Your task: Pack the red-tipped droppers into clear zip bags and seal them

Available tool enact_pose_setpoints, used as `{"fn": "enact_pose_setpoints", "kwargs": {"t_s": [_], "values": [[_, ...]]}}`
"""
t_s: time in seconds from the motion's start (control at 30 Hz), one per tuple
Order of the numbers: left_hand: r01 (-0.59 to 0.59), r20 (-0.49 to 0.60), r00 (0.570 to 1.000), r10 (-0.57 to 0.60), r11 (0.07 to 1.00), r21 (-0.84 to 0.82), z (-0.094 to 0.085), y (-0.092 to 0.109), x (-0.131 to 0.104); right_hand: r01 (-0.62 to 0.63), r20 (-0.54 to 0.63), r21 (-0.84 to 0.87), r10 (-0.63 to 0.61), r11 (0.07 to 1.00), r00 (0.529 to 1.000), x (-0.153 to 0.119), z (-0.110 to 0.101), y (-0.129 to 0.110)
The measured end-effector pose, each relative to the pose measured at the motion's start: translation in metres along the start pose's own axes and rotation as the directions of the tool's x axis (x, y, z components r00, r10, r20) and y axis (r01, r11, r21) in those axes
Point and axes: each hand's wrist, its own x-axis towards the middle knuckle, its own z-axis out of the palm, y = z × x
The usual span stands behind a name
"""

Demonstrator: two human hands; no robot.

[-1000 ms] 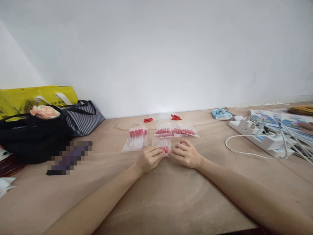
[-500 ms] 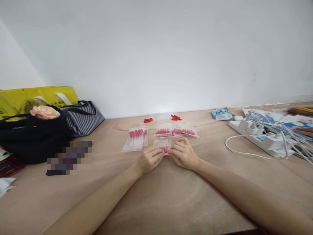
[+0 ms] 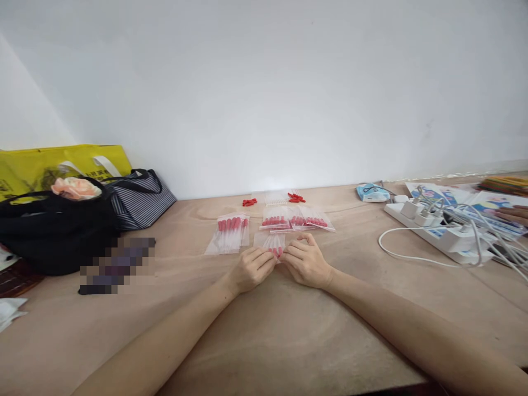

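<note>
A small clear plastic bag [image 3: 269, 240] of red-bulbed droppers lies on the table in front of me, its bulb end toward me. My left hand [image 3: 252, 269] pinches the near edge from the left. My right hand [image 3: 304, 262] pinches the same edge from the right, fingertips close to the left ones. Fingers hide part of the red bulbs. Just beyond, several filled bags [image 3: 275, 221] overlap, bulbs toward me. To the left, another group of filled bags [image 3: 229, 234] lies with the bulbs pointing away.
Loose red bulbs [image 3: 249, 203] and thin clear tubes [image 3: 275, 199] lie near the wall. At right are a power strip [image 3: 433, 234] with cables, a blue face mask [image 3: 372, 192], papers and a person's hand [image 3: 513, 213]. Bags [image 3: 142, 201] stand at left.
The bag between my hands has shifted slightly left at its far end. Both hands keep their pinch in nearly the same place. The person's hand at far right has moved further into view.
</note>
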Motion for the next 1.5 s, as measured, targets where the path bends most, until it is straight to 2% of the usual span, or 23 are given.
{"fn": "enact_pose_setpoints", "kwargs": {"t_s": [0.13,0.3,0.53,0.67,0.8,0.9,0.97,1.03,1.1,1.13,1.23,1.3,1.33,1.37,1.5], "values": [[-0.029,0.013,1.0,0.029,0.998,0.059,-0.003,0.0,0.001,-0.077,0.005,0.081,0.077,0.994,0.997,0.001,-0.003,-0.001],[-0.051,0.013,0.999,0.05,0.995,0.085,-0.007,-0.004,-0.003,-0.106,0.024,0.16,0.103,0.981,0.994,-0.002,-0.004,0.002],[-0.008,0.019,1.0,0.007,0.998,0.061,-0.021,-0.013,-0.018,-0.152,0.078,0.232,0.138,0.961,0.987,-0.011,-0.01,0.011],[0.038,0.026,0.999,-0.038,0.999,0.009,-0.022,-0.012,-0.02,-0.199,0.168,0.276,0.156,0.94,0.973,-0.014,-0.011,0.011],[0.125,0.06,0.991,-0.118,0.981,-0.15,-0.024,-0.011,-0.023,-0.301,0.252,0.478,0.2,0.825,0.947,-0.018,-0.013,0.011],[0.276,0.147,0.958,-0.246,0.929,-0.245,-0.027,-0.018,-0.029,-0.386,0.295,0.616,0.253,0.687,0.921,-0.018,-0.017,0.01],[0.45,0.186,0.888,-0.42,0.878,-0.164,-0.027,-0.026,-0.035,-0.445,0.351,0.665,0.276,0.6,0.895,-0.016,-0.022,0.009],[0.626,0.17,0.767,-0.619,0.779,0.016,-0.024,-0.039,-0.043,-0.477,0.398,0.699,0.265,0.533,0.878,-0.015,-0.028,0.007],[0.732,0.172,0.629,-0.758,0.652,0.195,-0.019,-0.052,-0.052,-0.483,0.411,0.721,0.255,0.496,0.875,-0.012,-0.031,0.005],[0.758,0.205,0.559,-0.804,0.595,0.267,-0.016,-0.059,-0.057,-0.482,0.405,0.726,0.261,0.49,0.876,-0.011,-0.032,0.004],[0.777,0.432,0.332,-0.839,0.503,0.379,-0.011,-0.073,-0.068,-0.471,0.353,0.716,0.316,0.514,0.881,-0.006,-0.031,0.008],[0.782,0.547,0.216,-0.809,0.479,0.399,-0.012,-0.077,-0.072,-0.455,0.301,0.692,0.349,0.561,0.887,0.0,-0.024,0.018],[0.784,0.577,0.184,-0.796,0.473,0.402,-0.013,-0.077,-0.073,-0.445,0.277,0.672,0.356,0.592,0.892,0.004,-0.018,0.024],[0.783,0.597,0.17,-0.784,0.475,0.401,-0.015,-0.077,-0.073,-0.433,0.257,0.649,0.356,0.625,0.899,0.009,-0.01,0.032],[0.779,0.645,0.139,-0.751,0.485,0.397,-0.025,-0.075,-0.078,-0.428,0.239,0.561,0.356,0.709,0.903,0.033,0.032,0.058]]}}
